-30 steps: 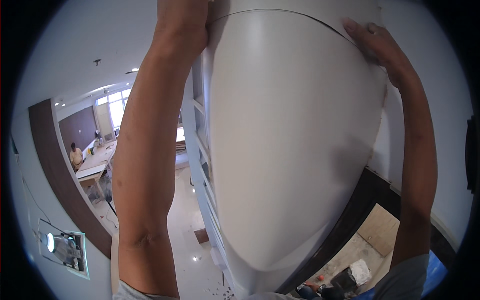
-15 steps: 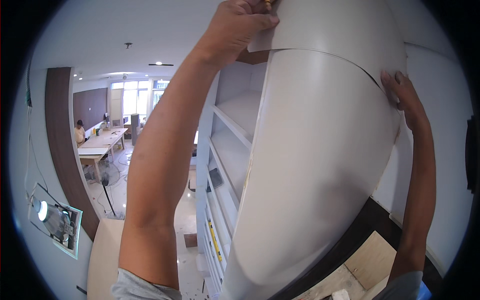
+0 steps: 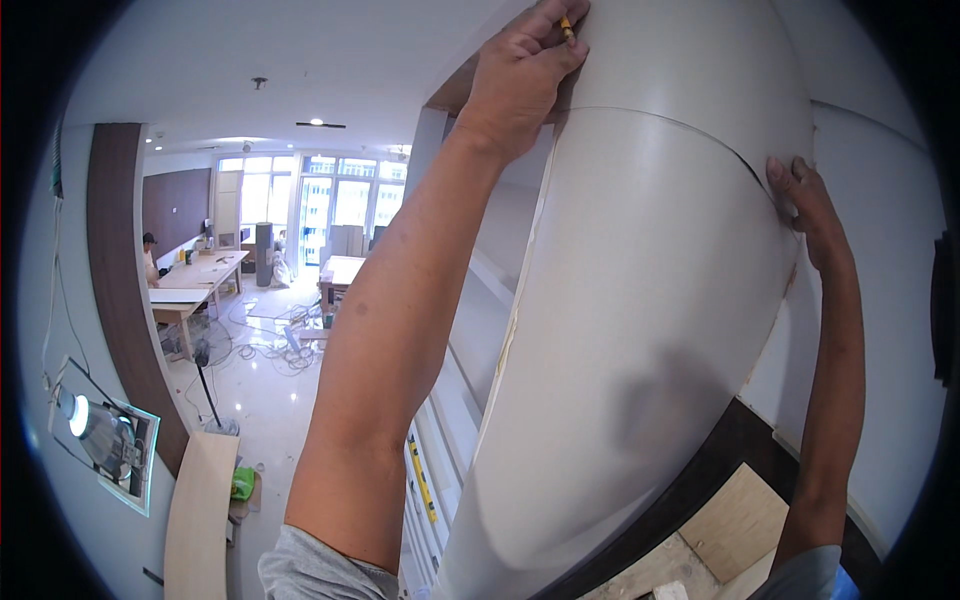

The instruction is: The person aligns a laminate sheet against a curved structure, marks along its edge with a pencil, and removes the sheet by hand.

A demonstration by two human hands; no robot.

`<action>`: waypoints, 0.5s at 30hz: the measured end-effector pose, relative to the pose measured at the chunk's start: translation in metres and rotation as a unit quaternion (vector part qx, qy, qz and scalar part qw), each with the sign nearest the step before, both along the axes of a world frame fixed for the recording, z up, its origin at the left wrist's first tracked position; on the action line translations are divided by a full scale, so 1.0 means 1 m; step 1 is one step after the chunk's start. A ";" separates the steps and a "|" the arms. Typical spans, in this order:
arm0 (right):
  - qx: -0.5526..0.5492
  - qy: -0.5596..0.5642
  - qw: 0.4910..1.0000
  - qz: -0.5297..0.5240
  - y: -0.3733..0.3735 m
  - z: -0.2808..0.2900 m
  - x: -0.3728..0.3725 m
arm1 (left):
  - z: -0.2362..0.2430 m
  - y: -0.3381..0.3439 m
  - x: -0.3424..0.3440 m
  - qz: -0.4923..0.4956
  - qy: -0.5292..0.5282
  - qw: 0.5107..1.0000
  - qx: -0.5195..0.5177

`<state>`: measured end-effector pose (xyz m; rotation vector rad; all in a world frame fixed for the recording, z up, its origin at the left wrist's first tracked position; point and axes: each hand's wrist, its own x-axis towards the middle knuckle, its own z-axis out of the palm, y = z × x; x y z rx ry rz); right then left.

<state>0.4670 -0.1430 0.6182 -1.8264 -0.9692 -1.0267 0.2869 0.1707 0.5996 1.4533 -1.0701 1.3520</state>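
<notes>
My left hand [image 3: 525, 75] is raised to the left edge of an upper pale curved panel [image 3: 680, 60]. Its fingers are closed around a small yellow pencil [image 3: 567, 30] and touch the panel's edge. Below lies a larger curved panel [image 3: 640, 250] of the same pale finish, with a thin seam between the two; the seam widens to a dark gap toward the right. There my right hand [image 3: 808, 205] rests against the panels' right side, thumb and fingers apart, some fingertips hidden. Rough yellowish residue runs down the lower panel's left edge.
White shelving [image 3: 460, 400] stands behind the panel, with a yellow spirit level [image 3: 423, 480] there. A lamp [image 3: 95, 425] hangs from a wall opening on the left. A person [image 3: 150, 262] is at a far worktable [image 3: 215, 268]; cables [image 3: 290, 340] litter the floor.
My left hand has moved right with the pencil, and the upper panel's left edge has shifted right, nearly in line with the lower one. My right hand stays at the seam.
</notes>
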 end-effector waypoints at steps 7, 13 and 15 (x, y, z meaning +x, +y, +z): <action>0.028 0.002 0.999 -0.033 0.003 0.001 -0.006 | 0.001 0.000 -0.005 0.033 0.019 0.999 -0.012; 0.031 0.008 0.999 0.030 0.001 -0.002 -0.010 | -0.004 -0.010 -0.012 0.106 0.015 0.994 -0.037; 0.036 0.009 0.998 0.041 0.002 -0.004 -0.011 | 0.001 -0.010 -0.018 0.182 -0.052 0.982 -0.020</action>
